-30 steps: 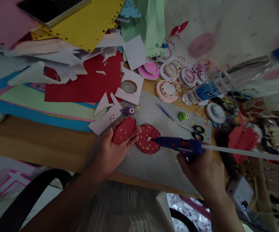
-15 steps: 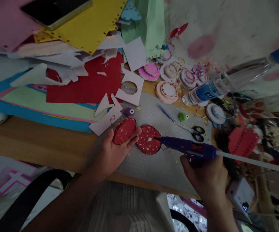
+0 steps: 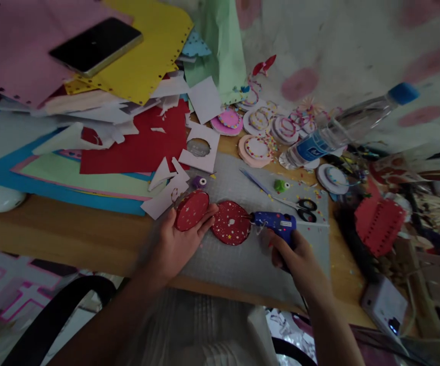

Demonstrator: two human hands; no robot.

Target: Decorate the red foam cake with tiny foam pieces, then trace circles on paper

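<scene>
My left hand [image 3: 178, 254] is closed lightly on a thick red disc [image 3: 192, 210] speckled with pale marks, tilted between the thumb and fingers. Just right of its fingertips, a larger red disc [image 3: 225, 235] with stars and dots lies flat on the grey cutting mat [image 3: 239, 269]. A small whitish blob, which looks like glue, sits at that disc's middle. My right hand [image 3: 300, 262] grips a blue hot glue gun [image 3: 275, 221], a clear glue stick poking out behind. The dark nozzle points left at the lying disc's right edge; whether they touch I cannot tell.
Scissors [image 3: 307, 209], a green figure [image 3: 280, 185] and a purple one [image 3: 198, 182] lie beyond the discs. A water bottle [image 3: 313, 145] leans at the back right, near beaded paper pieces. Coloured paper [image 3: 132, 147] and a phone [image 3: 98, 46] fill the left.
The glue gun has rolled round so its side and handle show, and my right hand has shifted left. My left hand keeps the red disc. The whole view has shifted slightly.
</scene>
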